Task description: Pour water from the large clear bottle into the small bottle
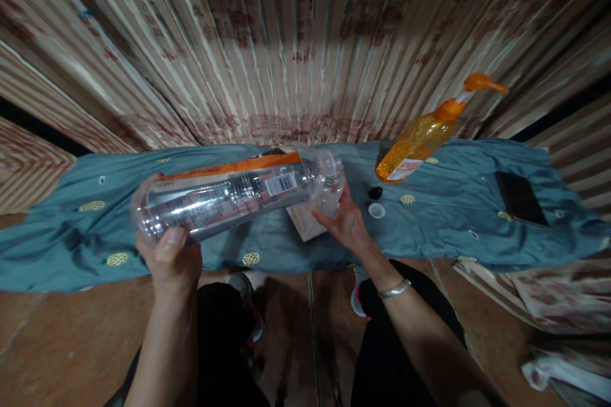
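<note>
My left hand (pixel 172 254) is wrapped round the base of a large clear plastic bottle (pixel 224 197) with an orange-edged label and a barcode. The bottle lies tilted nearly level, its neck toward the right. At that neck, my right hand (pixel 346 219) grips a small clear container (pixel 329 196), its mouth close against the bottle's; whether they touch I cannot tell. Below them lies a beige folded item (pixel 305 224). To the right of my right hand rest a small black cap (pixel 375 193) and a white round lid (pixel 377 210).
An orange pump bottle (pixel 417 140) stands at the back right on the blue-green cloth (pixel 458 203). Farther right lies a black phone-like slab (pixel 521 198). A patterned curtain (pixel 286 44) hangs behind the covered surface. A pale plastic bag (pixel 568 375) sits at lower right.
</note>
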{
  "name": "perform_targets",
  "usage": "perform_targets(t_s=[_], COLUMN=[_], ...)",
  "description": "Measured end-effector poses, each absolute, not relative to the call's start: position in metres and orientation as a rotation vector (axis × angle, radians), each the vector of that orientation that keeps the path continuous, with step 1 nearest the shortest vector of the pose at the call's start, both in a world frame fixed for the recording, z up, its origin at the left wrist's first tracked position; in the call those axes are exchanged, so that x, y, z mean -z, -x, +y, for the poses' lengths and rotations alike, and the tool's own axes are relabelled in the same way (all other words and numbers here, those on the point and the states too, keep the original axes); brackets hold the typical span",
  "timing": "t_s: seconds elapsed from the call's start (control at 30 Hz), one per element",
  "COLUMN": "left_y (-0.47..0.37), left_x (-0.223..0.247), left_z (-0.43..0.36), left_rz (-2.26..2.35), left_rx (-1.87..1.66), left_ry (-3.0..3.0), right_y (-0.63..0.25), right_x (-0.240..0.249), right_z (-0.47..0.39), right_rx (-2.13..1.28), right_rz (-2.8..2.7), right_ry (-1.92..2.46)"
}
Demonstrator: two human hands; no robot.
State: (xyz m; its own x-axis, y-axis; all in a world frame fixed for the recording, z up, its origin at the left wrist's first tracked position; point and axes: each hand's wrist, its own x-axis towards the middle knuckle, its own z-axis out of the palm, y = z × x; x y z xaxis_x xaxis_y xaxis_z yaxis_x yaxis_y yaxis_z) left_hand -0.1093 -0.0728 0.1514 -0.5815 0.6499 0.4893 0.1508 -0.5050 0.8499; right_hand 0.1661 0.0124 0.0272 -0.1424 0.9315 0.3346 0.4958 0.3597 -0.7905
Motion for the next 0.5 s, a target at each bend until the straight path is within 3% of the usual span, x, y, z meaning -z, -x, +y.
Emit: perform_targets(t_s=[0.5], left_y=[0.123], left_x=[-0.133], left_z=[-0.074], left_rz=[1.398], left_rx=[-2.148], left_ry=[-1.213], right_y=[-0.169], right_x=[-0.026], right_z=[0.012], right_rx=[-0.628], right_rz=[-1.801], right_ry=[1.247])
